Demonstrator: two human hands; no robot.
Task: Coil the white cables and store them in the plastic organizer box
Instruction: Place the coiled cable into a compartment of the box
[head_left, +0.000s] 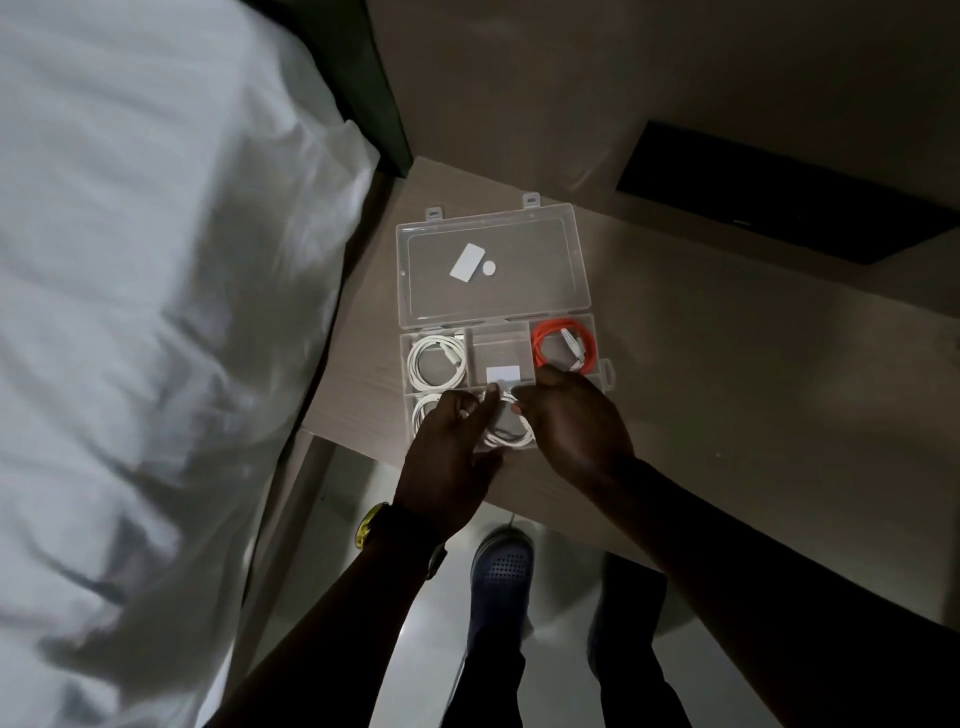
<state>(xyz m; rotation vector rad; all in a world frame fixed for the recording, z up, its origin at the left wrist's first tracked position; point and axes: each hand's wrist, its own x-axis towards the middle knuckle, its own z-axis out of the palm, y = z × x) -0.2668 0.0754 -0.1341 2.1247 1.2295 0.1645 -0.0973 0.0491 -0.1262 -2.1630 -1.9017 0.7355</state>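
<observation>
A clear plastic organizer box (602, 382) lies open on a small wooden table, its lid (493, 265) folded flat behind it. One coiled white cable (436, 361) sits in the far left compartment. An orange cable (563, 345) is coiled in the far right one. Another white coil (423, 410) shows partly in the near left compartment, behind my left hand (449, 457). Both hands hold a coiled white cable (506, 428) over the near middle compartment, my right hand (571, 421) on its right side. Whether the coil rests in the compartment is hidden.
A bed with white sheets (156, 312) runs along the left, close to the table (727, 415). A dark flat object (779, 202) lies at the table's far right. White stickers (470, 262) mark the lid. My feet in dark shoes (501, 571) stand on the glossy floor below.
</observation>
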